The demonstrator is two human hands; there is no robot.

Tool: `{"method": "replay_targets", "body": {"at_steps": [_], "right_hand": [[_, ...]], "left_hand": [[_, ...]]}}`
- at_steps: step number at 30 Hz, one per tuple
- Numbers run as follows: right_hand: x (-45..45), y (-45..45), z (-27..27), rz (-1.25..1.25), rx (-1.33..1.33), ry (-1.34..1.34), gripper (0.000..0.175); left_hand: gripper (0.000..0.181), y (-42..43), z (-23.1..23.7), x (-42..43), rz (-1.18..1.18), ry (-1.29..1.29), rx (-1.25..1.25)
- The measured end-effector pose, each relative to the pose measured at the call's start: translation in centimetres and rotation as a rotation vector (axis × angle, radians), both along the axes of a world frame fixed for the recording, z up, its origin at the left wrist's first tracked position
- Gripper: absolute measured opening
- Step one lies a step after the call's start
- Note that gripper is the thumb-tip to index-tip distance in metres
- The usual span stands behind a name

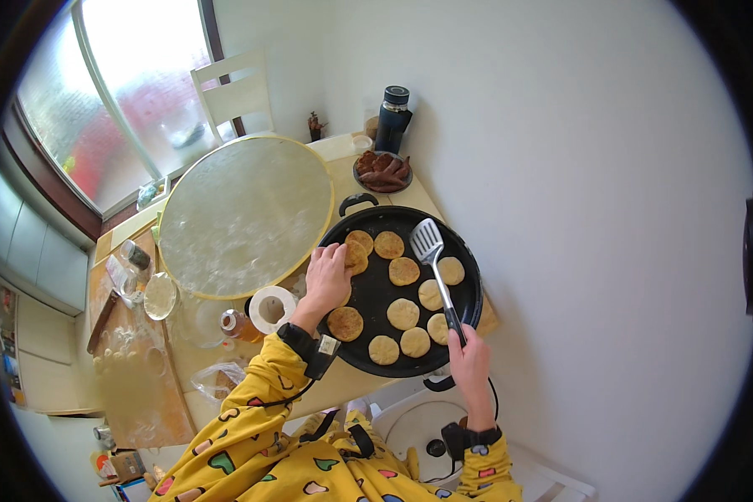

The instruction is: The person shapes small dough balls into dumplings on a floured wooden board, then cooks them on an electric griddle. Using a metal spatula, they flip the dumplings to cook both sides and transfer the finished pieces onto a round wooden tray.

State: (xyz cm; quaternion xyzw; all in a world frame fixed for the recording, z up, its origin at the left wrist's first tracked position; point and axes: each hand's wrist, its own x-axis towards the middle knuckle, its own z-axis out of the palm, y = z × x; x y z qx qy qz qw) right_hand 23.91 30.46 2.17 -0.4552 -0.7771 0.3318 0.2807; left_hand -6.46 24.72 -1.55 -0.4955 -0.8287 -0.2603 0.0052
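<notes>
A wide black electric griddle pan (376, 295) lies before me with several round flat cakes in it. Those on the left and at the top are browned, like the browned cake (345, 324); those at the lower right are pale, like the pale cake (403, 314). My left hand (329, 276) has its fingers on a browned cake (355, 257) at the pan's left, which overlaps another cake. My right hand (469, 351) grips the black handle of a slotted metal spatula (427, 241), whose head is over the pan's upper right.
A large round cover (248, 216) lies left of the pan. Nearby are a paper roll (272, 310), an oil bottle (240, 325), a bowl (161, 296) and a floury wooden board (157, 401). Beyond the pan stand a plate of sweet potatoes (384, 172) and a dark flask (392, 122). A wall is at right.
</notes>
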Motion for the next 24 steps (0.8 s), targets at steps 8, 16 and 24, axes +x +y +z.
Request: {"method": "replay_targets", "body": {"at_steps": [8, 16, 24], "right_hand": [[0.8, 1.5, -1.3, 0.076, -0.579, 0.145, 0.026], [0.2, -1.4, -1.6, 0.029, -1.04, 0.369, 0.019], [0.6, -3.8, -2.6, 0.051, -1.036, 0.428, 0.02]], "left_hand": [[0.039, 2.7, 0.0, -1.3, -0.004, 0.191, -0.136], [0.029, 2.8, 2.6, -1.0, -0.066, -0.363, 0.032], [0.042, 2.3, 1.8, 0.6, -0.034, -0.042, -0.129]]}}
